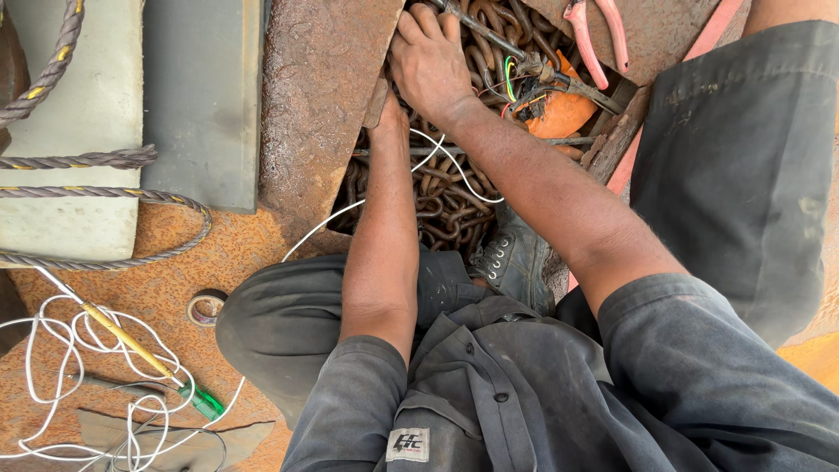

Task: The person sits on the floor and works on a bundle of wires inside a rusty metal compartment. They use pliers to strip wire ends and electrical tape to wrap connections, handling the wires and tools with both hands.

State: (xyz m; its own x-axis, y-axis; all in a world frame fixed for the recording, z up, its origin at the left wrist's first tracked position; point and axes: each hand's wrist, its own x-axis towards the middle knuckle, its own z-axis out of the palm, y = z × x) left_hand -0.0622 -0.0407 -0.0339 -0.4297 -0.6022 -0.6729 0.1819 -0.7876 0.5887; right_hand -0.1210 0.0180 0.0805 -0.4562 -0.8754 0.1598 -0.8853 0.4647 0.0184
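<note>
Both my arms reach into an open hatch full of rusty chain [446,205]. My right hand [428,61] lies palm down on the chain at the hatch's top edge, with its fingers curled in among the links; its palm is hidden. My left hand [383,112] sits just under the right wrist, by the rusty plate [323,105], and is mostly covered. A thin white wire [454,170] runs across the chain below both hands. A metal rod with coloured wires [524,65] lies right of my right hand, over an orange object [566,114].
Pink-handled pliers [599,35] rest on the hatch's upper right edge. My boot [516,258] stands in the hatch. On the rusty deck to the left lie a tape roll [207,308], a green-handled screwdriver [157,363], coiled white wire [52,376] and rope [87,162] over a grey block [83,96].
</note>
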